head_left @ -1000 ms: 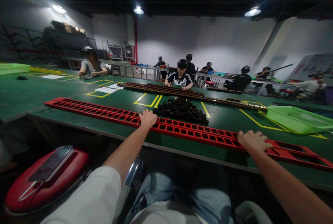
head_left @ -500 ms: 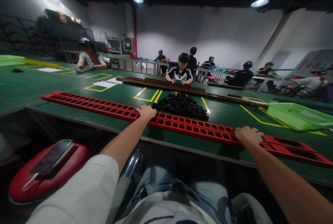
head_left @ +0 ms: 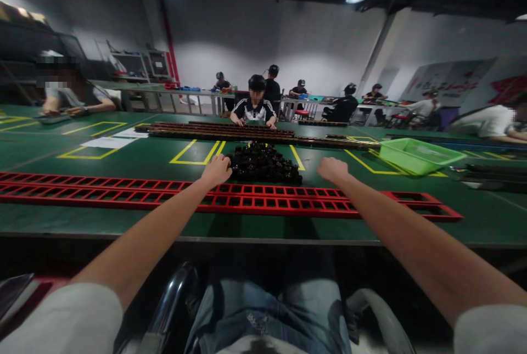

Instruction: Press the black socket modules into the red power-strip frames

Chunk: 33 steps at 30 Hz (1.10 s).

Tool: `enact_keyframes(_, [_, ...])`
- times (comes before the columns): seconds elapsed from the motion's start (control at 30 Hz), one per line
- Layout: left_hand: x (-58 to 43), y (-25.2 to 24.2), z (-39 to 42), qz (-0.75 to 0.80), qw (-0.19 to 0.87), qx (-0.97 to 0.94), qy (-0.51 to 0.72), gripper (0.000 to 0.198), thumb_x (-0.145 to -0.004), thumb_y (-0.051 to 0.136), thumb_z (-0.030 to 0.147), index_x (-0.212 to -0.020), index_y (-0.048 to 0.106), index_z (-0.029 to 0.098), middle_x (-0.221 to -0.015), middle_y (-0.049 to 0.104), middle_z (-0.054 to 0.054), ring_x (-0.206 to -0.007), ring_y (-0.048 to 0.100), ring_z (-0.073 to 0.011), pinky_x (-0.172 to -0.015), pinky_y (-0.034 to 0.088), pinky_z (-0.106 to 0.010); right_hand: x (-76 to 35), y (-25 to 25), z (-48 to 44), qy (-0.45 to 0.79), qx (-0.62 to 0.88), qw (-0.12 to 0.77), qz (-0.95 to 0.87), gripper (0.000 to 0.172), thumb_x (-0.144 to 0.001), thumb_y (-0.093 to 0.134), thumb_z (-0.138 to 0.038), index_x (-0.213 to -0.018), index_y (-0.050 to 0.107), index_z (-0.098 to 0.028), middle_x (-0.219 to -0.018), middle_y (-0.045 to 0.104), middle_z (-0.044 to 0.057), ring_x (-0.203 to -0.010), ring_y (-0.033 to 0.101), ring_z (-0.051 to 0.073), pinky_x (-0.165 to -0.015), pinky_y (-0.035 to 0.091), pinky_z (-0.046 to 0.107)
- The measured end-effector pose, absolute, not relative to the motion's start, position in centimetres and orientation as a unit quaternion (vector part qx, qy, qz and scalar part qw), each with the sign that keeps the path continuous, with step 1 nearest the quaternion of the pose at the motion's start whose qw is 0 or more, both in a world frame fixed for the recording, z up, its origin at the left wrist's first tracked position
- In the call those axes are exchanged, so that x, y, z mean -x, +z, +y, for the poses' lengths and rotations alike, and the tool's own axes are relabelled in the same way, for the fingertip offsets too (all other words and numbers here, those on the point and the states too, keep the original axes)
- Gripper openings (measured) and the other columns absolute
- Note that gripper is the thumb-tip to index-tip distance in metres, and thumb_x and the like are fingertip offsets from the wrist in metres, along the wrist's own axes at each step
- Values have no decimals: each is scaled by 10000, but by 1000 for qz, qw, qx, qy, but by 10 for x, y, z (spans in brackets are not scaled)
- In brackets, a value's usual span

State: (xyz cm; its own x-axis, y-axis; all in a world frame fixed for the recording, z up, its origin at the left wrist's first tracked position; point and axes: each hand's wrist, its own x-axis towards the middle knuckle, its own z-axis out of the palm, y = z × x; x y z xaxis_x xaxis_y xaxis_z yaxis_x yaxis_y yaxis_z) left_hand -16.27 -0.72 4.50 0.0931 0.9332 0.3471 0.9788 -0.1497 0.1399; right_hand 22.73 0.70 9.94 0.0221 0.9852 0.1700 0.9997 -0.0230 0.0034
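My left hand (head_left: 217, 171) is at the left edge of a heap of small black parts (head_left: 263, 163), its fingers curled toward them. Whether it holds one is hidden. My right hand (head_left: 332, 170) is closed like a fist to the right of the heap, apart from it; the inside of the hand does not show. A long red frame (head_left: 272, 190) with two rows of rectangular openings lies across the table on the near side of the heap. Both forearms pass over this frame, and neither hand grips it.
Long dark strips (head_left: 222, 131) lie stacked beyond the heap. A light-green basket (head_left: 415, 157) stands at the right. White papers (head_left: 105, 141) and yellow tape outlines mark the green table (head_left: 135, 167). A co-worker (head_left: 254, 106) sits opposite; other people sit farther off.
Both hands have let go of the red frame and moved forward beyond it, the left to the heap. The frame now lies straighter across the table. The view has turned right.
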Motion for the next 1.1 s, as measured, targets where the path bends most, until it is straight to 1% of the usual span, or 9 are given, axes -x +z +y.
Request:
enact_keyframes(0.07, [147,47,16,-598,41,780,-180,292,-925,481,319,-1146,634,204,-1214,599,-104,-1168,558,-255,-1024,438,-370,-201,97,29,-61,686,83,-720,291,-979,520,-327,-1037,729,-133,-1073,720,187,-1032,681,311,-877,513,400])
enact_keyframes(0.13, [133,45,34,-556,26,811,-181,324,-944,459,343,-1205,606,221,-1243,583,-74,-1178,551,-226,-1027,438,-340,-173,88,43,-57,644,112,-755,315,-993,465,-335,-1078,722,-173,-1076,734,141,-1034,677,292,-870,502,370])
enact_keyframes(0.3, [114,32,45,-489,5,860,-147,347,-862,604,387,-1180,640,251,-1252,584,-69,-1188,528,-274,-1026,411,-403,-121,54,42,-41,519,173,-836,278,-999,473,-369,-1181,652,-256,-1219,684,45,-1092,630,223,-897,483,310])
enact_keyframes(0.4, [112,27,41,-475,3,869,-138,383,-860,614,389,-1220,619,256,-1302,566,-77,-1204,508,-294,-1025,388,-438,-111,36,35,-42,440,231,-867,245,-984,501,-312,-1156,648,-218,-1182,668,89,-1093,612,244,-852,498,334])
enact_keyframes(0.5, [111,27,40,-466,-7,875,-130,382,-857,613,352,-1227,601,256,-1307,568,-75,-1201,509,-288,-1016,380,-429,-111,26,33,-24,445,251,-859,220,-967,538,-306,-1146,638,-227,-1165,658,80,-1095,602,242,-845,510,342])
enact_keyframes(0.63, [103,26,38,-462,-14,876,-137,325,-862,589,315,-1180,596,246,-1264,597,-70,-1176,519,-285,-1021,361,-430,-114,23,38,-12,424,214,-880,246,-929,592,-287,-1164,635,-228,-1189,650,75,-1108,589,245,-878,514,357])
enact_keyframes(0.77, [94,23,35,-438,1,888,-139,463,-870,583,299,-1327,520,251,-1335,595,-77,-1221,512,-295,-1047,335,-429,-117,21,43,8,395,178,-901,275,-883,628,-222,-1156,652,-198,-1142,679,79,-1080,602,243,-928,498,363])
enact_keyframes(0.87, [93,21,34,-453,2,882,-131,461,-868,566,242,-1328,541,253,-1360,586,-77,-1251,507,-293,-1055,338,-421,-120,20,44,12,391,171,-904,228,-876,625,-187,-1098,679,-192,-1114,693,76,-1059,618,236,-948,487,361])
enact_keyframes(1.1, [97,16,37,-492,12,859,-140,444,-813,590,223,-1256,574,250,-1179,663,-81,-1150,564,-303,-984,421,-429,-120,20,39,-1,391,180,-903,211,-865,642,-172,-1070,689,-179,-1117,682,81,-1042,625,218,-939,485,336])
